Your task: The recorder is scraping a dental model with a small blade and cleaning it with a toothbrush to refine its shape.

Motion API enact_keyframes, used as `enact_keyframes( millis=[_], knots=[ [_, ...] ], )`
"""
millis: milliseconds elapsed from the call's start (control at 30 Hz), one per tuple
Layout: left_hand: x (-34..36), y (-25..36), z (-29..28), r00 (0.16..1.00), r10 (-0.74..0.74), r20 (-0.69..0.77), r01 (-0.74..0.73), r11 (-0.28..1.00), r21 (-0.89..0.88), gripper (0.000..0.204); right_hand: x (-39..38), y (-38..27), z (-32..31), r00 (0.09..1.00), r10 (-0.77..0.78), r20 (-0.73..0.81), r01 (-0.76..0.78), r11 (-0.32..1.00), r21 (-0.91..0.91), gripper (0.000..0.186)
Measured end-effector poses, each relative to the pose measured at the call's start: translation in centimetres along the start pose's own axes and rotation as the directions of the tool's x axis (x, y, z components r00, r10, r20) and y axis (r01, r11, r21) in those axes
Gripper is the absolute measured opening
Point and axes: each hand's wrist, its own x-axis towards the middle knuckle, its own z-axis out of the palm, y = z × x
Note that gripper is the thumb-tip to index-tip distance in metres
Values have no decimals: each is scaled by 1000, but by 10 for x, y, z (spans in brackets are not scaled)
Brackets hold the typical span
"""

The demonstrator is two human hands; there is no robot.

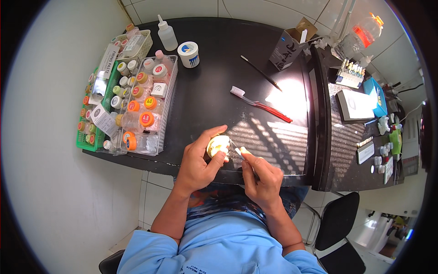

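The cream model is resting in my left hand, fingers wrapped around it, while my right hand is pinching a thin tool just beside it.

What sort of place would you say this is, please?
Probably a dental laboratory, judging by the pale cast-like piece in the left hand, the small capped bottles and the rack of tooth-coloured tabs.

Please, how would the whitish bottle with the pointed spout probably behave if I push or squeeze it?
The bottle could tip if pushed near the top, since it looks tall and narrow. Once down, its rounded sides would probably let it roll. Its cloudy, plastic-looking surface suggests it may give slightly when squeezed.
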Motion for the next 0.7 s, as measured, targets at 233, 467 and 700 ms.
enact_keyframes(
  millis=[233, 467, 700],
  knots=[
    [-1, -4, -3, 999, -39, 1, 39, 993, -112, 57, -1, 1, 0, 998, 40, -55, -38, 998, 46, 27],
    [2, -1, -3, 997, -72, 34, 77, 981, -175, 63, 0, -1, -1, 998, 49, -41, -48, 999, 24, 20],
    [2, -4, -5, 994, -80, 71, 92, 975, -201, 66, -1, 1, 0, 998, 37, -47, -36, 999, 28, 20]
  ],
)
